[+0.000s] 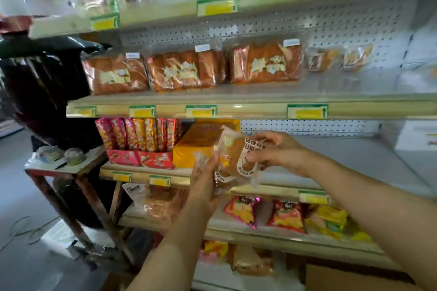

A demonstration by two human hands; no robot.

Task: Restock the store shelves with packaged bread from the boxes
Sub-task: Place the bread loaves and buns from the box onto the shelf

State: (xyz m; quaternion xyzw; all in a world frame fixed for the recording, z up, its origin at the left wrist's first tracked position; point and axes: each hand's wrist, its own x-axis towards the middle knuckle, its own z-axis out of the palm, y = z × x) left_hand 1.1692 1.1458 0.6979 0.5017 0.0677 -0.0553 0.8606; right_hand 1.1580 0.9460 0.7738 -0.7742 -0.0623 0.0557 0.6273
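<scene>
Holding a clear-wrapped bread packet (237,157) between them, both hands hover just in front of the third shelf (279,190). The left hand (204,173) grips the packet's left edge, fingers curled; the right hand (275,149) pinches its right side. An orange box (196,146) sits on that shelf just behind the packet.

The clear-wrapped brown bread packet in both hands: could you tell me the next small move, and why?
Probably set the clear-wrapped brown bread packet down on the bare grey shelf just right of the yellow carton. The left hand and right hand already hold it at that level.
</scene>
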